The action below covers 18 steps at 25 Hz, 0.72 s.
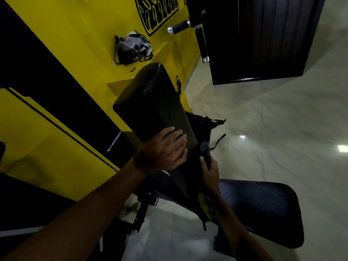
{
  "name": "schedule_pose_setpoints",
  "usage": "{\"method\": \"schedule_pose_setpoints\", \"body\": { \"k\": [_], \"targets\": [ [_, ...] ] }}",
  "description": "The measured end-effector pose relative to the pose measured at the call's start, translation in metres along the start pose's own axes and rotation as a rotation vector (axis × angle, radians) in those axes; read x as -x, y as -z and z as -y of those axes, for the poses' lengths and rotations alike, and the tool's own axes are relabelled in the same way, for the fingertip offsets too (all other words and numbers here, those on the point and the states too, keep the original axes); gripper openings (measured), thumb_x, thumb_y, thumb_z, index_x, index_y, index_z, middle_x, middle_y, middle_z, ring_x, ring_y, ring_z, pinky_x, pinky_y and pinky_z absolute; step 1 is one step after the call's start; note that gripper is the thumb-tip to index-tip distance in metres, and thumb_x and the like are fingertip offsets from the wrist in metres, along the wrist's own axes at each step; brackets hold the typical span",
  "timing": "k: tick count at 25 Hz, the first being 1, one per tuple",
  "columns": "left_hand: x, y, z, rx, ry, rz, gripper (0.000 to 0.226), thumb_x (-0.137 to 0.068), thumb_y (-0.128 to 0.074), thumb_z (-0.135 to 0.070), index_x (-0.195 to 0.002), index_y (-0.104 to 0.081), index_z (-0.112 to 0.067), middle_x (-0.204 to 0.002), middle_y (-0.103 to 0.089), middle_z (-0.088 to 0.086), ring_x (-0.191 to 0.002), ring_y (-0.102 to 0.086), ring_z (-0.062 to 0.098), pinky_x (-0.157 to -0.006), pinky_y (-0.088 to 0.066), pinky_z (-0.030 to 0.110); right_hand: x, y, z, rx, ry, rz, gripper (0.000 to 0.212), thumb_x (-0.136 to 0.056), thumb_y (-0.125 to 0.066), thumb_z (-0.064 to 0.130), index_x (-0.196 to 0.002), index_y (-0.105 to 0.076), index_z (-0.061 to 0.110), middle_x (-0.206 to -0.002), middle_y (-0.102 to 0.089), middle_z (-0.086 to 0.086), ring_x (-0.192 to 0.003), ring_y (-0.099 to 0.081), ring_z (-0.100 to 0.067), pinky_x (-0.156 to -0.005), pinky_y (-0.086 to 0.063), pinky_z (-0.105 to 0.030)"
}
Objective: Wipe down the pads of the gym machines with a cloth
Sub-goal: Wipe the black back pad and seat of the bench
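With the left hand (167,149) spread flat, steadying the back pad (150,102) at frame centre, the right hand (209,166), gripping the dark cloth (205,150), should wipe firmly along the pad's right edge.

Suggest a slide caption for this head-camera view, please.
Left hand steadies the black backrest pad while the right hand grips a dark cloth at its edge.

A single wide-angle head-worn camera looks forward and steeply down, tilted hard to one side, close over a black bench pad (156,110). Both forearms enter from the bottom edge; pale floor (273,119) fills the right, yellow wall (79,34) the left
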State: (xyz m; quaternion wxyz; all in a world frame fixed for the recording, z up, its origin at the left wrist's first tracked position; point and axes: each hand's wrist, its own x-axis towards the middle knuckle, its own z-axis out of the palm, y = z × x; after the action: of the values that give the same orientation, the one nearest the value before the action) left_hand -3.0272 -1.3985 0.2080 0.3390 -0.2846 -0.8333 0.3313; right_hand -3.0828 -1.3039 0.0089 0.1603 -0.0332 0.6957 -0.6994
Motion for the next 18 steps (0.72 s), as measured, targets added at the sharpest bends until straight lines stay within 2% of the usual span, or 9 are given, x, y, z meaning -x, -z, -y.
{"method": "schedule_pose_setpoints", "body": {
  "k": [2, 3, 6, 8, 10, 13, 15, 16, 18],
  "targets": [
    [-0.001, 0.001, 0.0, 0.004, 0.003, 0.004, 0.025, -0.08, -0.058, -0.026, -0.082, -0.076, -0.009, -0.091, -0.074, 0.003, -0.086, -0.07, 0.018, -0.089, -0.04, 0.032, -0.005, 0.001, -0.008, -0.05, -0.159, 0.026, 0.035, -0.09, -0.043, 0.057, -0.107, -0.056, 0.029, -0.11, -0.064, -0.006, -0.101, -0.06, -0.026, -0.089, -0.051, -0.045],
    [-0.001, 0.001, 0.0, 0.011, 0.006, 0.004, 0.025, -0.08, -0.058, -0.026, -0.083, -0.076, -0.009, -0.091, -0.074, 0.003, -0.086, -0.07, 0.017, -0.089, -0.039, 0.032, -0.004, 0.001, -0.006, -0.061, -0.164, 0.03, 0.027, -0.094, -0.043, 0.051, -0.103, -0.056, 0.029, -0.109, -0.064, -0.006, -0.099, -0.061, -0.026, -0.087, -0.051, -0.043],
    [-0.001, 0.001, 0.001, 0.004, 0.014, -0.007, 0.026, -0.081, -0.056, -0.027, -0.082, -0.077, -0.011, -0.091, -0.074, 0.001, -0.086, -0.07, 0.016, -0.088, -0.039, 0.031, 0.009, 0.002, 0.009, -0.105, -0.009, 0.036, 0.013, -0.096, -0.047, 0.04, -0.101, -0.054, 0.029, -0.104, -0.058, 0.0, -0.095, -0.057, -0.016, -0.081, -0.049, -0.034],
    [0.0, 0.001, 0.0, 0.0, 0.013, -0.013, 0.026, -0.081, -0.056, -0.027, -0.082, -0.077, -0.011, -0.091, -0.074, 0.001, -0.086, -0.07, 0.015, -0.087, -0.04, 0.03, 0.011, 0.0, -0.001, -0.09, 0.073, 0.015, 0.028, -0.095, -0.052, 0.036, -0.115, -0.052, 0.017, -0.109, -0.054, -0.005, -0.098, -0.054, -0.018, -0.084, -0.047, -0.034],
    [0.0, 0.0, -0.001, -0.01, 0.008, -0.032, 0.025, -0.08, -0.057, -0.027, -0.082, -0.077, -0.012, -0.09, -0.074, 0.0, -0.085, -0.069, 0.014, -0.086, -0.04, 0.029, 0.0, -0.003, -0.025, -0.033, 0.044, -0.02, 0.041, -0.093, -0.053, 0.041, -0.121, -0.05, 0.011, -0.115, -0.055, -0.009, -0.104, -0.054, -0.023, -0.089, -0.047, -0.039],
    [0.0, -0.001, 0.002, -0.023, -0.006, -0.047, 0.026, -0.081, -0.056, -0.028, -0.081, -0.077, -0.013, -0.09, -0.074, -0.002, -0.086, -0.068, 0.013, -0.085, -0.039, 0.028, -0.02, -0.003, -0.064, -0.046, -0.257, 0.025, 0.07, -0.086, -0.044, 0.066, -0.128, -0.05, 0.01, -0.122, -0.058, -0.01, -0.113, -0.055, -0.03, -0.095, -0.045, -0.039],
    [0.001, -0.002, 0.003, -0.032, -0.015, -0.054, 0.027, -0.082, -0.055, -0.027, -0.081, -0.077, -0.012, -0.089, -0.074, -0.002, -0.088, -0.066, 0.014, -0.085, -0.038, 0.028, -0.015, -0.005, -0.076, -0.215, -0.448, 0.044, 0.057, -0.095, -0.039, 0.054, -0.131, -0.049, 0.01, -0.11, -0.059, -0.005, -0.115, -0.054, -0.029, -0.09, -0.041, -0.032],
    [0.001, -0.002, 0.003, -0.031, -0.012, -0.06, 0.026, -0.081, -0.056, -0.027, -0.081, -0.077, -0.012, -0.089, -0.074, -0.002, -0.09, -0.064, 0.014, -0.085, -0.038, 0.028, -0.009, -0.005, -0.075, -0.269, -0.471, -0.006, 0.05, -0.098, -0.04, 0.047, -0.128, -0.051, 0.009, -0.106, -0.061, -0.006, -0.113, -0.055, -0.029, -0.087, -0.04, -0.03],
    [0.002, -0.003, 0.002, -0.022, -0.006, -0.063, 0.024, -0.08, -0.058, -0.028, -0.08, -0.077, -0.012, -0.089, -0.074, -0.002, -0.091, -0.061, 0.014, -0.085, -0.038, 0.028, 0.009, -0.006, -0.068, -0.252, -0.482, -0.081, 0.043, -0.099, -0.043, 0.039, -0.125, -0.054, 0.007, -0.116, -0.061, -0.013, -0.113, -0.054, -0.03, -0.09, -0.039, -0.03]
  ]
}}
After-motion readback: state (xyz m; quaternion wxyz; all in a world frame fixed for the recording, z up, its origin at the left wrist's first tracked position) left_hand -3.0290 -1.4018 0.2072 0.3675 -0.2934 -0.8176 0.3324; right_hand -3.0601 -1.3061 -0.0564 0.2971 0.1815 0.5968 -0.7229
